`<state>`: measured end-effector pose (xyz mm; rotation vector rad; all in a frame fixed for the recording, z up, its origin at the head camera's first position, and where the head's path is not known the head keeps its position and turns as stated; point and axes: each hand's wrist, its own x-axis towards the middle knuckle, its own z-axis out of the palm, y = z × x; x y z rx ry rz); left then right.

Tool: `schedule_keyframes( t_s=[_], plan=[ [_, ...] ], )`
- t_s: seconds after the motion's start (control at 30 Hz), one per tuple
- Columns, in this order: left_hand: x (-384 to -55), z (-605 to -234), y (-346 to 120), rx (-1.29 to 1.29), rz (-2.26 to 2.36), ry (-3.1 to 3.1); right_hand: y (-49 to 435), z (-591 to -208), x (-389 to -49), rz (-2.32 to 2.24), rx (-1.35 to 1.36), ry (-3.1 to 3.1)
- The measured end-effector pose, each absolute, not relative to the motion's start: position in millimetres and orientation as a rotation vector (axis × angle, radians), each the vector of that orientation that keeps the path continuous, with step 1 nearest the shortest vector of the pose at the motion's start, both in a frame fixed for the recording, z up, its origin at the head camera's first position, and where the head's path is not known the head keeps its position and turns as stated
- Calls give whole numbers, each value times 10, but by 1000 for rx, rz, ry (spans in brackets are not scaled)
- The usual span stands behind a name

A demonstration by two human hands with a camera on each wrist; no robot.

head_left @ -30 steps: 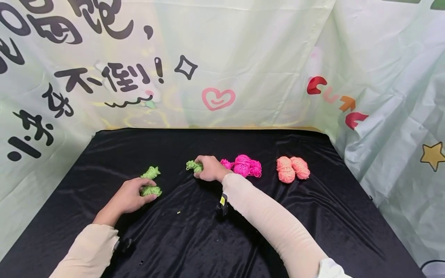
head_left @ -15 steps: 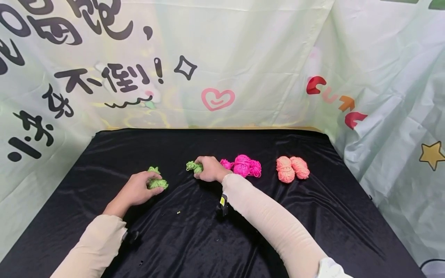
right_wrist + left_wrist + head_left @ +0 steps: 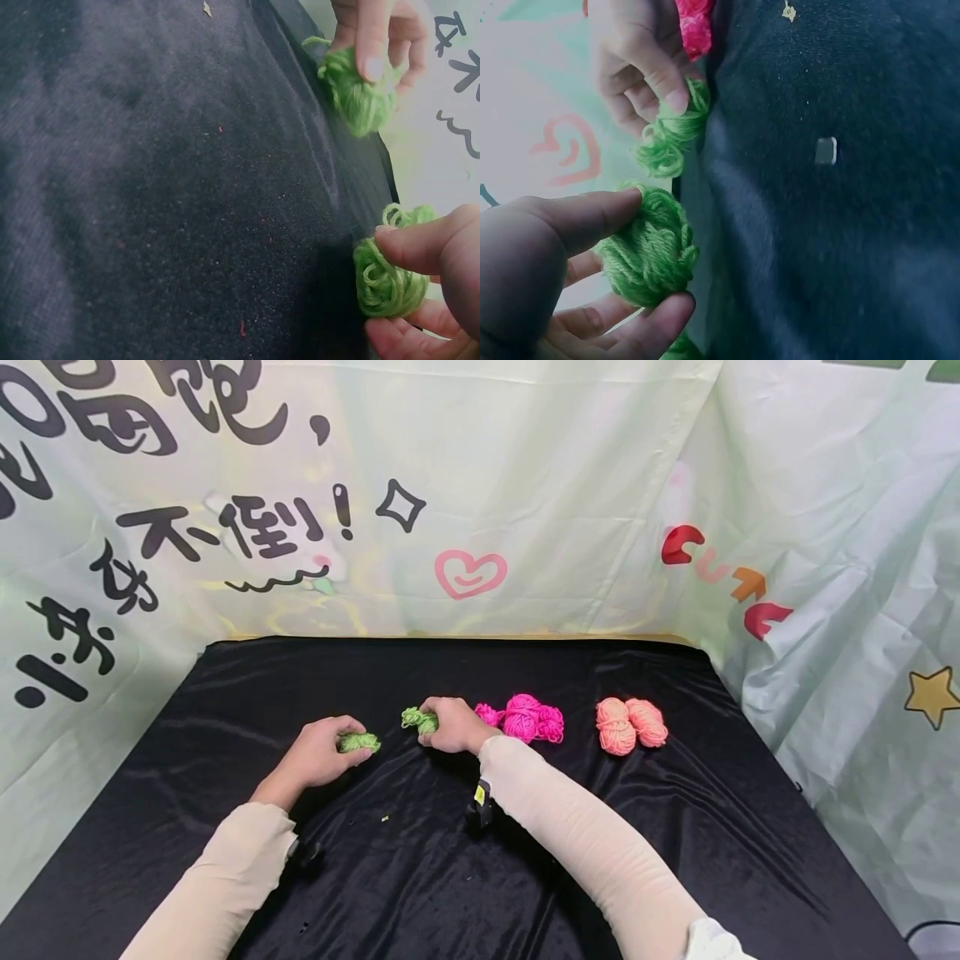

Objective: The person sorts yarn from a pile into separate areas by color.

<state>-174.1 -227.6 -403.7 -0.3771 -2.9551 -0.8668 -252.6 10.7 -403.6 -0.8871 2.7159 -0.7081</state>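
Note:
My left hand (image 3: 318,753) pinches a small green yarn ball (image 3: 651,251) between thumb and fingers, left of the middle of the black-covered table. A bit more green yarn (image 3: 681,348) shows below those fingers at the bottom of the left wrist view; in the head view the hand hides it. My right hand (image 3: 452,725) grips another green yarn bundle (image 3: 390,281) by thumb and fingers, its loose loops (image 3: 412,717) poking out to the left. A short gap parts the two held bundles. Several magenta yarn balls (image 3: 522,718) lie just right of my right hand, one partly hidden.
Two coral yarn balls (image 3: 632,726) sit side by side farther right. A tiny pale scrap (image 3: 386,818) lies on the black cloth (image 3: 390,893). Printed fabric walls (image 3: 570,502) rise behind the table and at its sides.
My left hand has moved right and away from me with its green yarn ball, closer to the right hand. The other green yarn it came up to is now hidden. The right hand stays put.

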Motion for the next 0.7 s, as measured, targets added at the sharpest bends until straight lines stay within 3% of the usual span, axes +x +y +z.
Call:
schedule_keyframes(
  t_s=[0.7],
  plan=[
    [-2018, -4170, -2013, -324, -933, -2896, 112, -4050, -2523, -721, -865, 2727]
  ],
)
